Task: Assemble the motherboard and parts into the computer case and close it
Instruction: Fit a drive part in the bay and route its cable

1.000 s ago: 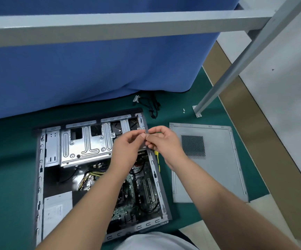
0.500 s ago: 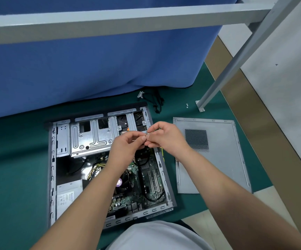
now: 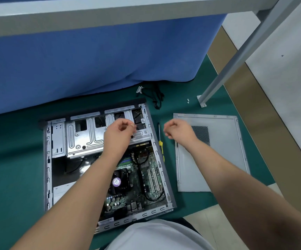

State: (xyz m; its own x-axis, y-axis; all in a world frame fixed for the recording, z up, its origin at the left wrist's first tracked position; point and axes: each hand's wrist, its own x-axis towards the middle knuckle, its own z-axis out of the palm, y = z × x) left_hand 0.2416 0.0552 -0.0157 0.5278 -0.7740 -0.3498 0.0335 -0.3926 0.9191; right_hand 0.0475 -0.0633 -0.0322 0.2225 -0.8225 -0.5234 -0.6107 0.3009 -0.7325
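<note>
The open computer case [image 3: 47, 159] lies flat on the green mat. Inside it sit the green motherboard [image 3: 147, 170] and a silver drive cage [image 3: 84, 136]. My left hand [image 3: 120, 131] hovers over the cage's right end, its fingertips pinching a small pale part that looks like a screw. My right hand [image 3: 177, 129] floats just right of the case with fingers loosely curled and nothing visible in them. Below it, a yellow-handled screwdriver [image 3: 161, 147] lies along the case's right wall. The grey side panel [image 3: 221, 159] lies flat to the right.
Two small screws [image 3: 188, 101] and a black cable [image 3: 156, 98] lie on the mat behind the case. A grey frame leg [image 3: 218, 82] slants down to a foot at the back right. Blue cloth [image 3: 92, 65] hangs behind.
My hands were pinched together over the case's top right corner; they have separated. The right hand moved right, off the case, and the left stayed over the drive cage.
</note>
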